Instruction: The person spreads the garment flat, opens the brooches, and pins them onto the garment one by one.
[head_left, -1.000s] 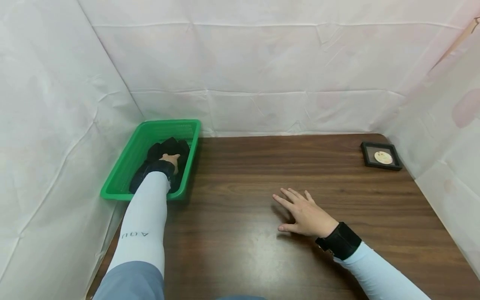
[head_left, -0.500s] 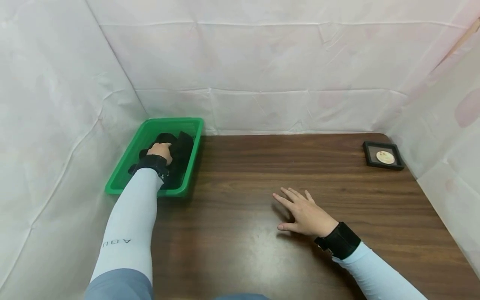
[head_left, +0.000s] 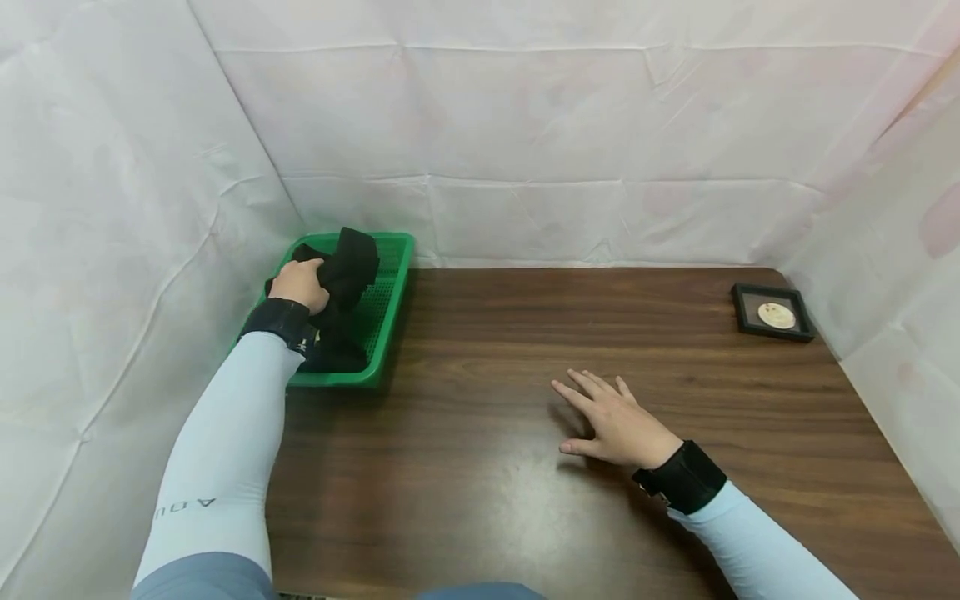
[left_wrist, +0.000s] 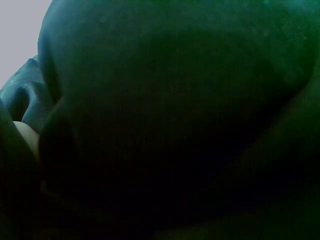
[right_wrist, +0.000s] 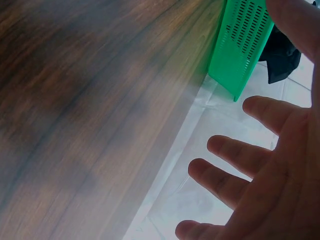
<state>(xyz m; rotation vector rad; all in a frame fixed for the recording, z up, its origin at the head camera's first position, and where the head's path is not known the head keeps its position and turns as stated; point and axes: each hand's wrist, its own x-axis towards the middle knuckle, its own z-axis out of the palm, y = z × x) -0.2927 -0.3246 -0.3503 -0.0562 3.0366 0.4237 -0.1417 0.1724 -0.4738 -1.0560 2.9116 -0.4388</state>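
Observation:
In the head view my left hand [head_left: 300, 285] grips a bunched black cloth [head_left: 351, 265] over the green plastic basket [head_left: 388, 321] at the table's left. Part of the cloth rises above the far rim and the rest hangs down inside. Dark folds fill nearly all of the left wrist view, and only a sliver of a finger [left_wrist: 27, 136] shows there. My right hand [head_left: 621, 427] is held low over the table with its fingers spread, holding nothing. Its fingers [right_wrist: 220, 181] spread out in the right wrist view, with the basket beyond them.
A small black frame [head_left: 772, 312] with a round cream disc lies at the far right corner of the brown wooden table [head_left: 487, 358]. White sheeting [head_left: 525, 125] rises behind the table and along both sides.
My left hand has risen and shifted left, lifting the black cloth from low in the basket to above its far rim. My right hand has kept its pose.

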